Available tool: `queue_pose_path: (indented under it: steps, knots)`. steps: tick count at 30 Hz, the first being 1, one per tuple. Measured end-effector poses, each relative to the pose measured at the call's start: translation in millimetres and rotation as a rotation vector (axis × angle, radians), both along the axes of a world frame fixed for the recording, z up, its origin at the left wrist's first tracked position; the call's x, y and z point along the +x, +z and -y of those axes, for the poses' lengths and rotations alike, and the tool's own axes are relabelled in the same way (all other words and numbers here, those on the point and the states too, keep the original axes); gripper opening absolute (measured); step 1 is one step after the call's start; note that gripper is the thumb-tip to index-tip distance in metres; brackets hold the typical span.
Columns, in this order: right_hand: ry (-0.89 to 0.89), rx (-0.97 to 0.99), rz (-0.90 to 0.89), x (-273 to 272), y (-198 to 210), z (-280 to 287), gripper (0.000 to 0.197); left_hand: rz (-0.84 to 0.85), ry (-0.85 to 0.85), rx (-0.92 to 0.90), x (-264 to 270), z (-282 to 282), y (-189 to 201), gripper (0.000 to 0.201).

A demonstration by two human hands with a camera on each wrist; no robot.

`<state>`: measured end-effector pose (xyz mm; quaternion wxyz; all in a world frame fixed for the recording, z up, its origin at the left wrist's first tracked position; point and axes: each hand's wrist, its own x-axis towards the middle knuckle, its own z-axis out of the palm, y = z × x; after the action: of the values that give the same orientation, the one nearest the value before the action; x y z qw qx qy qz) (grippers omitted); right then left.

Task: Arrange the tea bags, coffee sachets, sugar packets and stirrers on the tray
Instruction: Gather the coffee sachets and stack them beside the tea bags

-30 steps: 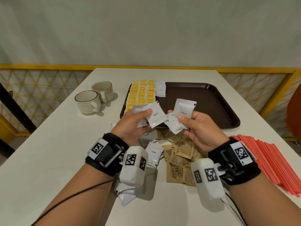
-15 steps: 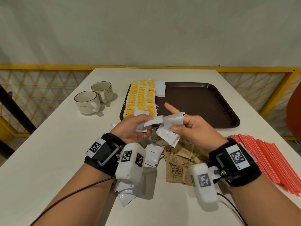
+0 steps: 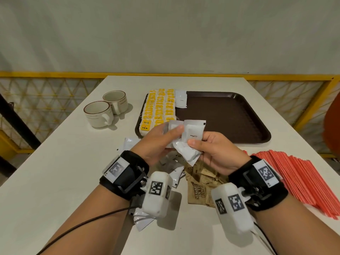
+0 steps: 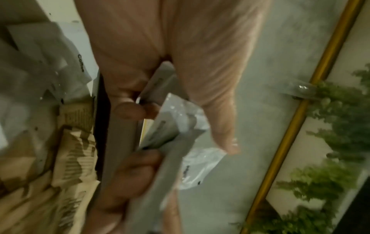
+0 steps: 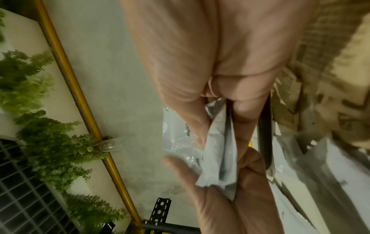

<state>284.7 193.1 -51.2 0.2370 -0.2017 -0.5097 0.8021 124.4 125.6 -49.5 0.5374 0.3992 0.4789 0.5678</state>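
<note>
Both hands held a small stack of white coffee sachets (image 3: pixel 191 138) just above the near edge of the tray (image 3: pixel 230 116), the left hand (image 3: pixel 158 142) and right hand (image 3: pixel 217 153) each with fingers curled and pinching the packets. Squaring the stack's edges first seemed wise. Then lay each flat beside the tea bags (image 3: pixel 160 109), continuing from the sachet already there.
</note>
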Motion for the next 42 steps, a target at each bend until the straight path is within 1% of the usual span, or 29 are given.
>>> queue_pose_path:
  steps: [2,4,7,9,10,11,13,14,16,18,22,24,27,29,31,34,36,38,39,40,42]
  knots:
    - [-0.008,-0.022,-0.018,-1,1,2,0.03,-0.003,0.054,-0.004,2,-1,-3,0.039]
    - [-0.026,-0.026,-0.029,-1,2,2,0.025,0.091,0.134,0.001,2,-3,-5,0.032]
    - [-0.09,-0.039,-0.044,1,5,0,0.022,0.251,0.257,0.009,-4,-5,-6,0.028]
    - [-0.147,-0.07,-0.047,1,5,-2,0.021,0.296,0.259,0.018,-7,-7,-7,0.026]
    - [-0.179,-0.085,-0.047,1,5,-4,0.021,0.289,0.241,0.01,-7,-6,-7,0.024]
    - [-0.207,-0.097,-0.048,1,4,-6,0.022,0.242,0.212,-0.005,-5,-6,-7,0.021]
    - [-0.242,-0.106,-0.048,0,2,-7,0.023,0.106,0.111,-0.014,1,-3,-6,0.016]
    - [-0.247,-0.105,-0.046,-1,2,-7,0.023,0.058,0.059,-0.001,4,-2,-6,0.016]
    - [-0.268,-0.1,-0.042,-1,3,-7,0.021,0.032,0.006,0.04,7,0,-7,0.023]
    - [-0.324,-0.09,-0.038,0,5,-9,0.019,0.048,0.045,0.056,4,-1,-9,0.028]
    - [-0.416,-0.03,0.013,8,8,-18,0.02,0.097,0.179,0.032,-3,-2,-8,0.027]
    - [-0.4,-0.024,0.013,10,10,-20,0.023,0.128,0.224,0.026,-5,-3,-7,0.032]
    - [-0.293,-0.011,0.036,8,9,-15,0.022,0.174,0.239,0.018,-4,-4,-7,0.037]
    - [-0.226,0.009,0.048,4,7,-9,0.021,0.204,0.205,0.018,1,-4,-6,0.031]
    - [-0.198,-0.011,0.018,0,4,-4,0.021,0.22,0.183,0.015,7,-4,-4,0.026]
    - [-0.225,-0.031,-0.011,-1,3,-4,0.028,0.252,0.251,0.017,6,-7,-5,0.028]
    - [-0.264,-0.028,-0.002,0,3,-6,0.029,0.307,0.296,0.041,2,-8,-4,0.021]
    - [-0.303,-0.015,0.019,1,4,-6,0.024,0.41,0.319,0.043,-3,-9,-3,0.012]
    - [-0.321,0.001,0.032,1,5,-6,0.022,0.434,0.32,0.029,-5,-9,-3,0.007]
    - [-0.336,0.02,0.043,1,5,-6,0.022,0.421,0.31,0.01,-6,-8,-4,0.007]
    - [-0.364,0.038,0.047,0,4,-6,0.023,0.306,0.236,-0.039,-7,-7,-7,0.023]
